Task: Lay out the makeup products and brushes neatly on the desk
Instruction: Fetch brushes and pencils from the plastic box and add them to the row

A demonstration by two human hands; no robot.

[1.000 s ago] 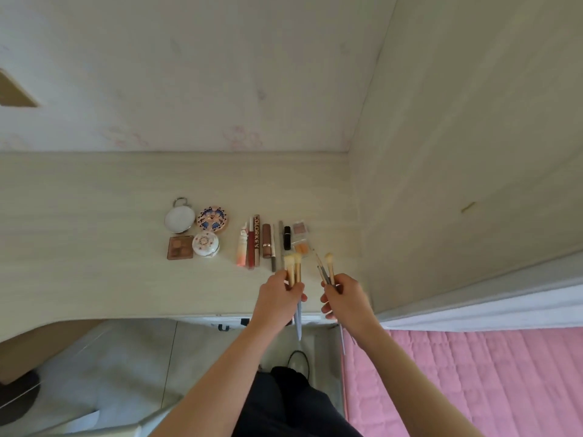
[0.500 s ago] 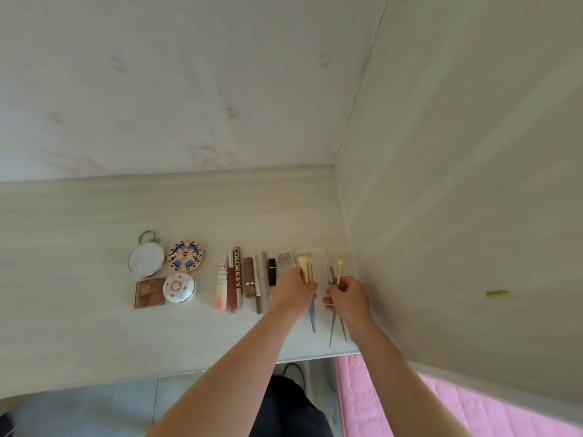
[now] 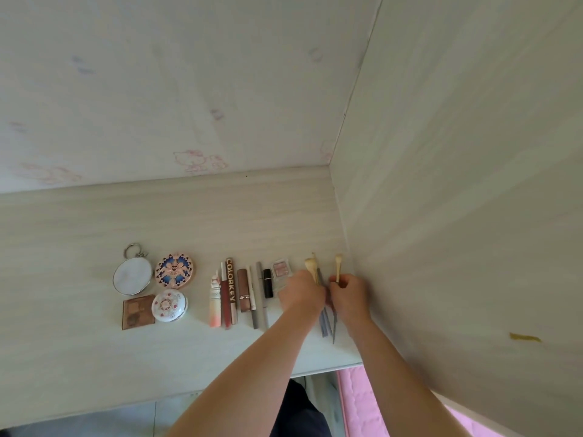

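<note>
Tabletop [image 3: 94, 357] pale wood-grain laminate, matt, smooth. Side panel [image 3: 473, 216] same light wood-look finish, matt. Round mirror [image 3: 132, 276] glossy, metal rim and ring. Patterned compact [image 3: 174, 270] shiny, enamel-like lid. White compact [image 3: 169, 305] glossy plastic. Brown palette [image 3: 138, 311] satin, plastic-looking. COLORKEY tube [image 3: 231, 293] glossy plastic. Black lipstick [image 3: 267, 283] glossy. Brushes [image 3: 312, 268] soft pale bristles, handles grey, matt. Pink bedding [image 3: 359, 405] quilted cloth.

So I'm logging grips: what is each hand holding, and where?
Left hand holds brushes by mid-handle; right hand holds a small brush mid-handle too.
</note>
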